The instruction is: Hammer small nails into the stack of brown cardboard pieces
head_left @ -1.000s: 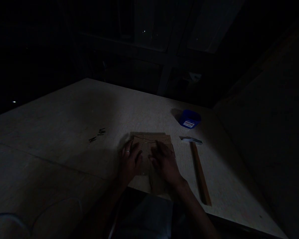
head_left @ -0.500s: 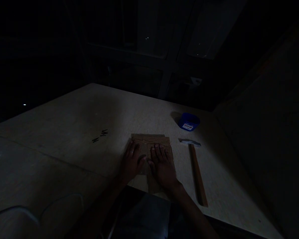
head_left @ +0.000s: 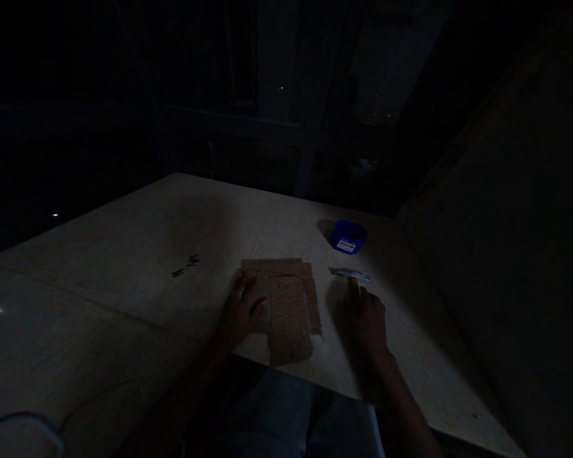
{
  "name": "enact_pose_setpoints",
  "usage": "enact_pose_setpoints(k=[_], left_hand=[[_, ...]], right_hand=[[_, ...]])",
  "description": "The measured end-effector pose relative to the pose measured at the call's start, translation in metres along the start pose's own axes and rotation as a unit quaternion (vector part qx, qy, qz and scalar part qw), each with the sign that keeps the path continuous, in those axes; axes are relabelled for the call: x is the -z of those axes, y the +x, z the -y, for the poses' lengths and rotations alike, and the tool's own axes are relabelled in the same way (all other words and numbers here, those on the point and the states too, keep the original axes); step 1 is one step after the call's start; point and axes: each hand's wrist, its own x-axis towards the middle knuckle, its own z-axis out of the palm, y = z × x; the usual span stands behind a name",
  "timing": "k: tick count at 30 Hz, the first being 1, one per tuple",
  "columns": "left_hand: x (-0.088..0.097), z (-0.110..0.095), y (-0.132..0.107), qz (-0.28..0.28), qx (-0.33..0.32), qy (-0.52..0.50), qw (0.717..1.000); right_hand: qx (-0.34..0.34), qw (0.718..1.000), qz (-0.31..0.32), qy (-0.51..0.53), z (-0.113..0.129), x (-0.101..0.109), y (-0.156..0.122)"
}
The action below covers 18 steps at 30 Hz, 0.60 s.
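Note:
My left hand [head_left: 242, 310] lies flat, fingers spread, on the left edge of a stack of brown perforated board pieces [head_left: 289, 305] near the table's front edge. My right hand [head_left: 367, 318] rests over the handle of a hammer, whose metal head [head_left: 349, 275] shows just beyond my fingertips. The handle is hidden under my hand and forearm. In this dim light I cannot tell whether the fingers are closed round it.
A small blue tub [head_left: 348, 236] stands behind the hammer head. Several dark nails [head_left: 186, 264] lie on the pale tabletop [head_left: 138, 254] to the left. A slanted board [head_left: 496, 254] rises on the right. The surroundings are very dark.
My right hand has left the board pieces and moved right onto the hammer's handle. My left hand stays on the boards. The view has shifted slightly.

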Motion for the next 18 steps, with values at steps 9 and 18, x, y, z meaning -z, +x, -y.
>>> enact_pose_setpoints(k=[9,18], left_hand=[[0.007,-0.01,-0.001,-0.001,0.02,-0.012,1.0],[0.018,-0.021,-0.002,-0.088,0.068,-0.064,0.992]], right_hand=[[-0.084,0.98,0.18,-0.014,-0.014,0.021,0.027],[0.096,0.967,0.117,0.205,0.13,0.022,0.04]])
